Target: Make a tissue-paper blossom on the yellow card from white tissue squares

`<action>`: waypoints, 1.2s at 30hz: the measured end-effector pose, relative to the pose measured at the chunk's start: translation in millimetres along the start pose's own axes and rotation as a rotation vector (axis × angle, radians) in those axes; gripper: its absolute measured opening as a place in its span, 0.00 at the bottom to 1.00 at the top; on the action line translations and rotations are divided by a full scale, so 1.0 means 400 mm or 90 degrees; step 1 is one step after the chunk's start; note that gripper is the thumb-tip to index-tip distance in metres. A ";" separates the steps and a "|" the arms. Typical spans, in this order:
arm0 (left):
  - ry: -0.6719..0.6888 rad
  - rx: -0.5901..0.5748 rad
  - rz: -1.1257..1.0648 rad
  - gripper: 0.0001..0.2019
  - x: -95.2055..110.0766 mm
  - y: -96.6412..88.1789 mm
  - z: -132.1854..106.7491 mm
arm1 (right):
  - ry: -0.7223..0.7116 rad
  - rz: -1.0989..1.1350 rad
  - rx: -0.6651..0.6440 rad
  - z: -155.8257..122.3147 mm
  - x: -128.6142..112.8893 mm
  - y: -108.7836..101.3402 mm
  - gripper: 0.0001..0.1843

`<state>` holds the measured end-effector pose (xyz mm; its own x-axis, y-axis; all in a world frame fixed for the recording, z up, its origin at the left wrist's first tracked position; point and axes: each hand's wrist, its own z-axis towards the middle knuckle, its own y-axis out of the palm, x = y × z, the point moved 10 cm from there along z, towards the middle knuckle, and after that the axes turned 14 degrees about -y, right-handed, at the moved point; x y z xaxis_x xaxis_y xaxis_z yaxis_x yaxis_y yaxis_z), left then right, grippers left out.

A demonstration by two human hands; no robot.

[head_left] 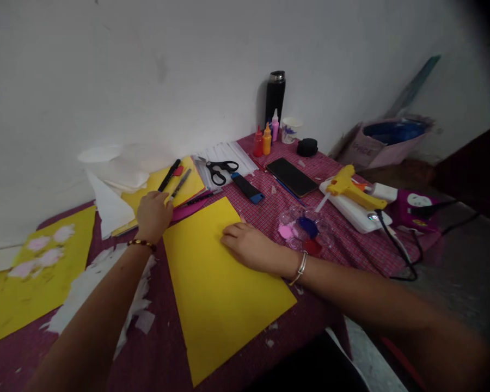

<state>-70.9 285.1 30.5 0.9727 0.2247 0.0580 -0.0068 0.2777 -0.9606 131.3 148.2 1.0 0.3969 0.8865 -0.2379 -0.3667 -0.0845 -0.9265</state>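
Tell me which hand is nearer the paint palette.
Right. The right hand lies flat on the yellow sheet, just beside the palette; the left hand is across the sheet, at the pens.

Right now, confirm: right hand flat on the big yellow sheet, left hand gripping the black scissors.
Wrong on the scissors: the head view shows them lying untouched; the left hand is at a grey pen. The right hand does lie flat on the big yellow sheet.
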 end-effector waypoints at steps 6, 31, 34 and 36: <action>-0.053 -0.015 0.095 0.15 0.030 0.031 0.042 | -0.017 0.031 0.024 -0.003 0.008 -0.011 0.10; 0.193 0.177 -0.278 0.08 0.159 -0.251 -0.449 | 0.199 1.041 0.362 -0.017 0.070 0.040 0.24; 0.158 0.159 -0.319 0.06 0.129 -0.224 -0.436 | 0.247 1.073 0.404 -0.028 0.092 0.046 0.24; 0.153 0.155 -0.329 0.02 0.115 -0.207 -0.431 | 0.257 1.075 0.414 -0.030 0.101 0.048 0.24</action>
<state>14.3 111.5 65.7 0.8892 -0.2044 0.4094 0.4540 0.5063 -0.7332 150.5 177.0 -29.8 -0.5731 -0.0989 -0.8135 -0.7251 -0.4013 0.5596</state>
